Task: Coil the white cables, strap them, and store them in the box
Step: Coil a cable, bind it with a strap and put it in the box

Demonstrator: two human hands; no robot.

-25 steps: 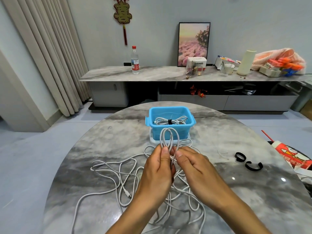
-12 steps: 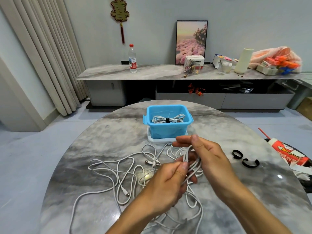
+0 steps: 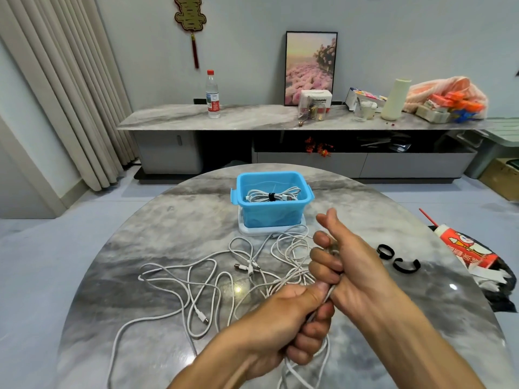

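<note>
Loose white cables [image 3: 196, 282] lie tangled across the marble table [image 3: 140, 234]. My left hand [image 3: 280, 329] grips a bundle of white cable in its fist. My right hand [image 3: 345, 265] curls its fingers around the same bundle just above, thumb raised; the gathered loops are mostly hidden inside both hands. More loops hang below my left hand. The blue box [image 3: 271, 211] stands on its white lid at the table's far side and holds one coiled cable [image 3: 273, 195] bound with a black strap.
Two black straps [image 3: 385, 251] [image 3: 406, 265] lie on the table to the right of my hands. A red and white package [image 3: 466, 251] sits past the table's right edge. A long sideboard [image 3: 280, 119] with bottle, picture and clutter stands behind.
The bundle has come down from upright in front of the box to lower and nearer me. My right hand has wrapped its fingers around the cable, and my left fist now sits below it.
</note>
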